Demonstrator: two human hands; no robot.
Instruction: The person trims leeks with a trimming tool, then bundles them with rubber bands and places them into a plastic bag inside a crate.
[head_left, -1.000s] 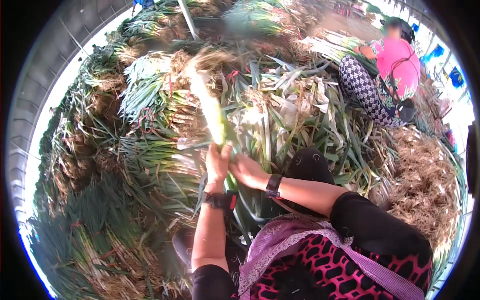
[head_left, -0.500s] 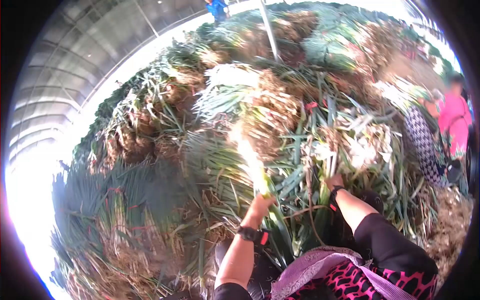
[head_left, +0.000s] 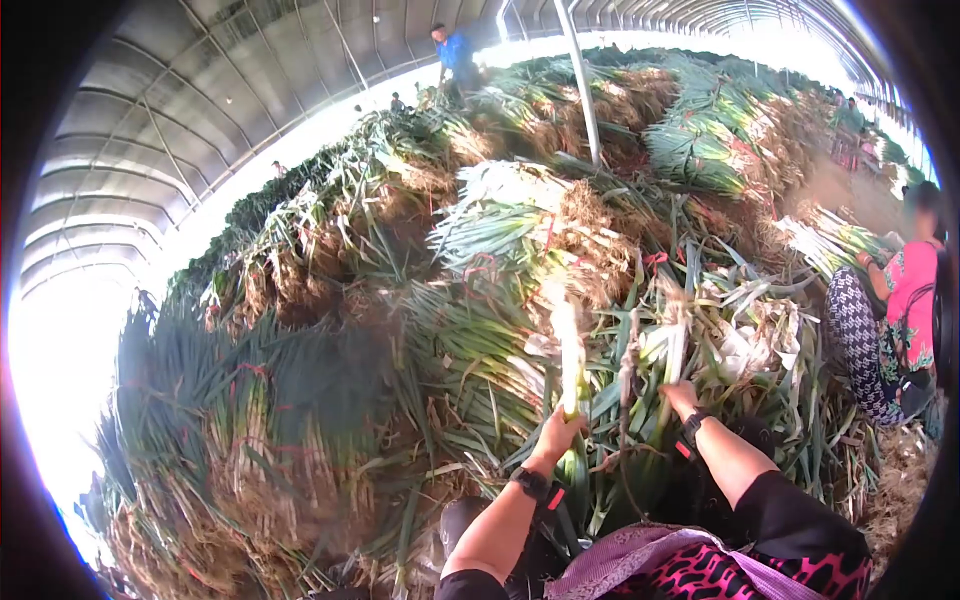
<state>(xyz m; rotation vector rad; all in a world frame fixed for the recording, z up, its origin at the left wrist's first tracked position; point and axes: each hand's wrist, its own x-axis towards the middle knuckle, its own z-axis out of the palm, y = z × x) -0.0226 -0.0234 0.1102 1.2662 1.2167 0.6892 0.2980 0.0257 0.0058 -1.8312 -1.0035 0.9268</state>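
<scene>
My left hand (head_left: 558, 437) is closed around a thick green onion (head_left: 571, 350). Its white stem points up and away, brightly lit, and its green leaves trail down toward my lap. In my right hand (head_left: 682, 398) is a second green onion (head_left: 676, 345), gripped below its white stem, with blurred roots at the top. Between the two stalks stands a thin brownish upright piece (head_left: 628, 380) that I cannot make out. Loose green onions and pale peeled leaves (head_left: 757, 340) lie just beyond my right hand.
Tied bundles of green onions (head_left: 250, 410) are heaped at left, with a rooty bundle (head_left: 585, 225) ahead. A metal pole (head_left: 582, 90) rises behind. One person in pink (head_left: 912, 285) sits at right; another in blue (head_left: 455, 52) is at the back. Brown root scraps (head_left: 905, 475) lie at lower right.
The view has shifted, so the scene sits lower and further right. Both hands still grip their green onions, and the person at right has an arm extended to a bundle.
</scene>
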